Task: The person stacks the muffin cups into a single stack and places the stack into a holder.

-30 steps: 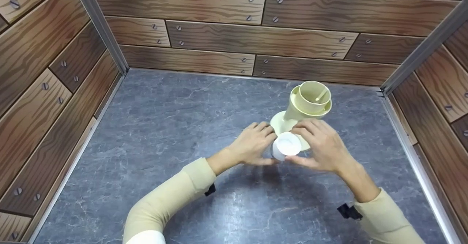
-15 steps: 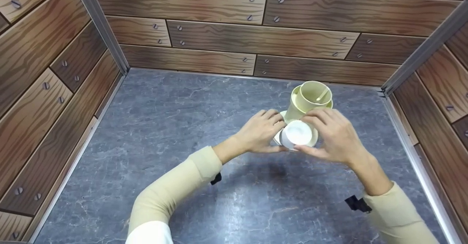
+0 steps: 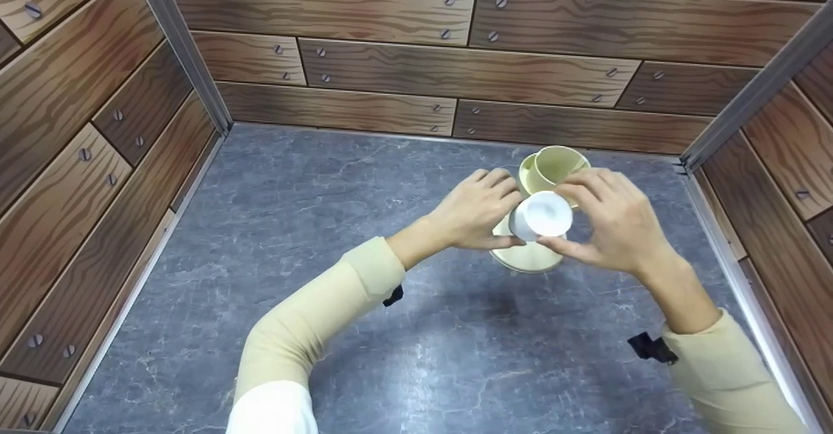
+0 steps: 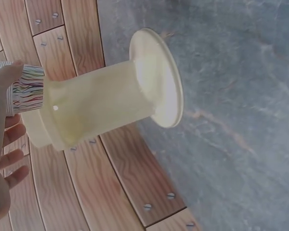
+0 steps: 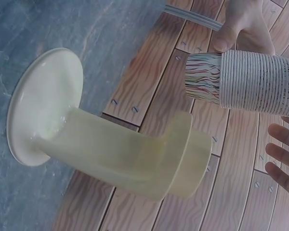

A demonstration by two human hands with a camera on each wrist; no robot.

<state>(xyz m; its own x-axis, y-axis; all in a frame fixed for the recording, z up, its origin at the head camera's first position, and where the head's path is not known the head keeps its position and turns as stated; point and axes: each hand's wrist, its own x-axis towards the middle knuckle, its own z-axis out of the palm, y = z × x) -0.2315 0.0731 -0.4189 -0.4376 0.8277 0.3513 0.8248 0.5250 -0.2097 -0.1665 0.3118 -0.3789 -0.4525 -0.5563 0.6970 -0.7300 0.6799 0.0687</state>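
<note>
My left hand [image 3: 478, 209] and right hand [image 3: 615, 219] hold a stack of white paper cups [image 3: 546, 215] between them. The stack is upright, its rims nested like ribs and the lowest cup [image 5: 202, 79] printed with coloured wavy lines. A cream plastic stand [image 3: 527, 258] has a round base, a thick column and a wide round collar [image 5: 176, 159] with a shorter ring at its top. In the wrist views the cups are beside and above that collar, apart from it. Seen from the head, the stack overlaps the column, and my right fingers cover part of the top opening.
The stand rests on a dark blue-grey marbled tabletop [image 3: 325, 193]. Wood-plank printed walls enclose it; the back wall [image 3: 364, 108] is a short way behind the stand. Metal rails [image 3: 748, 317] run along the sides and corners.
Both hands have carried the cup stack forward and to the right, from in front of the stand's base to beside its top. The stand has stayed in place.
</note>
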